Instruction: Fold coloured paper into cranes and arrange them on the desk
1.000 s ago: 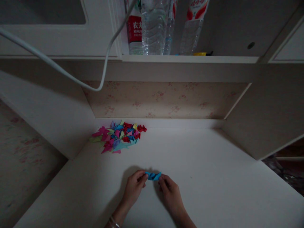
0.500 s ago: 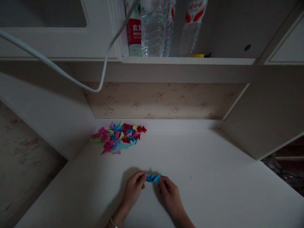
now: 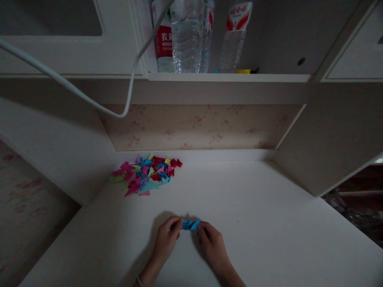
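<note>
A small folded piece of blue paper is held just above the white desk near its front edge. My left hand pinches its left end and my right hand pinches its right end, fingers curled. A bracelet shows on my left wrist. Farther back on the left lies a pile of folded paper pieces in red, pink, blue and green, apart from both hands.
Several plastic water bottles stand on a shelf above the desk. A white cable hangs across the upper left. Side panels wall the desk on the left and right, with flowered wallpaper at the back.
Both hands with the blue paper have shifted slightly left in the picture as the view turned; the grip on the paper is the same.
</note>
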`<state>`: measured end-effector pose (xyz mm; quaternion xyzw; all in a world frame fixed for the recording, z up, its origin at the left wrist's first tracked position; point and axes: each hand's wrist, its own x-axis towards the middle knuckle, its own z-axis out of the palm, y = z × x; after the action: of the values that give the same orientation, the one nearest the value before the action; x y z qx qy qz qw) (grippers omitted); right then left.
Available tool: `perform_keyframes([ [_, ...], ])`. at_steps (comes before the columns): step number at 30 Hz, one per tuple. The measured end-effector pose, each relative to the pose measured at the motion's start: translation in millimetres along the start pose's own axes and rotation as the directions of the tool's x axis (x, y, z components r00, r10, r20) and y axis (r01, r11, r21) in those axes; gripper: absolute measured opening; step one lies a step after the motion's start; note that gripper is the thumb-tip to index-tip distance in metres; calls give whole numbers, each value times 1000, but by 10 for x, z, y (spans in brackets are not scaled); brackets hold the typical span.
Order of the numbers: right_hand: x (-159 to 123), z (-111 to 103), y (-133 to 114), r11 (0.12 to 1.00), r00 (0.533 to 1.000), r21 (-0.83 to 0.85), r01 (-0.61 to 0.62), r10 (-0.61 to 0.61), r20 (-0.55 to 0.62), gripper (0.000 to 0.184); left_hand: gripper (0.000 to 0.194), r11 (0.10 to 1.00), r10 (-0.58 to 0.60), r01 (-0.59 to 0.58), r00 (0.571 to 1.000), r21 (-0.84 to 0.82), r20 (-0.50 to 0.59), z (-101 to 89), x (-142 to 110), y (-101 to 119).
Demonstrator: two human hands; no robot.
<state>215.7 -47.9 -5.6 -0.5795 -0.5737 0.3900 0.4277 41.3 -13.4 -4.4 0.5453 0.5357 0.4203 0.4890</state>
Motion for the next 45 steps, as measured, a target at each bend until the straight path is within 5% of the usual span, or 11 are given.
perform_keyframes([
  [12, -19, -33, -79, 1000, 1000, 15, 0, 0, 14, 41, 39, 1000, 4, -4, 999, -16, -32, 2, -25, 9],
  [15, -35, -256, -18, 998, 999, -47, -34, 35, 25, 43, 41, 999, -3, 1, 998, -37, -59, -10, 0, 4],
  [19, -75, -738, 288, 929, 991, -367, -36, -15, -136, 39, 43, 1000, 13, -14, 996, -18, -87, 9, 168, 59],
  [23, -110, -952, 574, 649, 958, -760, 15, -226, -174, 35, 36, 985, 135, -126, 988, 114, -76, 162, 537, 235],
  [28, -70, -833, 567, 394, 954, -919, 6, -279, -113, 41, 25, 918, 301, -283, 954, 279, -20, 512, 1252, 441],
  [36, -3, -836, 588, 313, 946, -948, 59, -320, -46, 42, 21, 889, 273, -238, 961, 390, -36, 1022, 2294, 486],
  [45, 78, -834, 831, 255, 901, -965, 61, -431, -57, 45, 22, 841, 202, -175, 979, 512, 3, 1300, 2841, 446],
])
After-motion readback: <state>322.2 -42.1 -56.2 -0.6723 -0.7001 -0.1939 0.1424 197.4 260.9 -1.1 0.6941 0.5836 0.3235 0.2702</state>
